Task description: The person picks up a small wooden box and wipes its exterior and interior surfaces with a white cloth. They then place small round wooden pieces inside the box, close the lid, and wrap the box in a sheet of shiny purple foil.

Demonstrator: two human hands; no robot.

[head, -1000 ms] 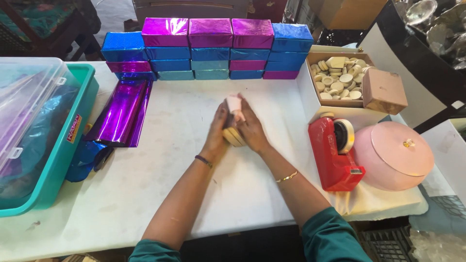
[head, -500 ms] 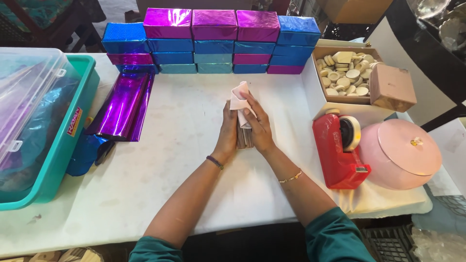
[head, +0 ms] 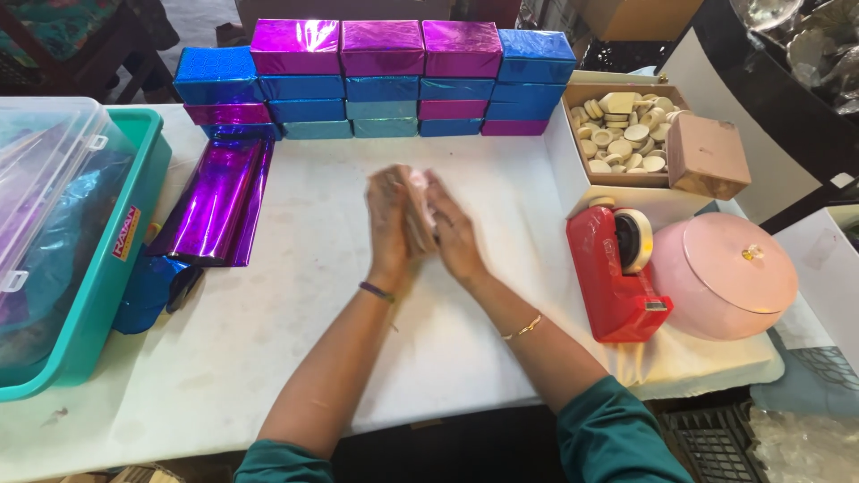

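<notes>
A small pink object [head: 419, 204] is pressed between the left hand [head: 391, 224] and right hand [head: 452, 234] above the middle of the white table [head: 295, 340] — both hands are closed around it, palms facing each other; the object is motion-blurred, so its exact shape cannot be told. Behind the hands, a wall of foil-wrapped boxes [head: 376, 80] in purple and blue is stacked along the far edge. To the left, rolled purple foil sheets [head: 215, 201] are laid beside a teal bin [head: 107, 268]. To the right, a red tape dispenser [head: 617, 273] is set just beside a pink round lidded container [head: 725, 273] — beyond them, a cardboard box of pale round discs [head: 622, 134].
</notes>
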